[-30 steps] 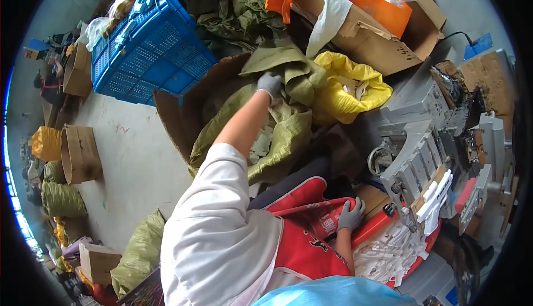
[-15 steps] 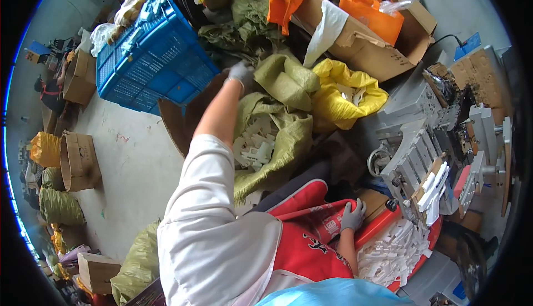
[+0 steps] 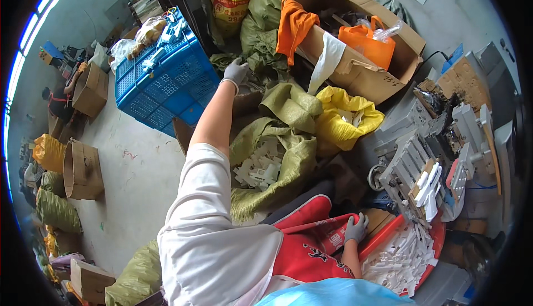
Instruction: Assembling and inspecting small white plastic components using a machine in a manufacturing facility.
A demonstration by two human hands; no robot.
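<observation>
My left hand, in a grey-white glove, reaches far out with its fingers apart and nothing in them. It is above the near edge of a pile of crumpled green woven sacks, just right of a blue plastic crate. Below that arm's reach stands an open green woven sack with white plastic parts inside. My right hand, also gloved, is closed on the edge of my red apron, which is stretched toward it. Beside this hand is a red tub heaped with white plastic pieces.
A yellow sack with white parts stands beside the green one. Behind it is a large cardboard box with an orange bag. A grey metal machine stands at right. Cartons and a distant person are at left.
My left hand has moved farther out from the open green sack, and its fingers now show spread. The view has tilted up slightly. My right hand stays at the apron.
</observation>
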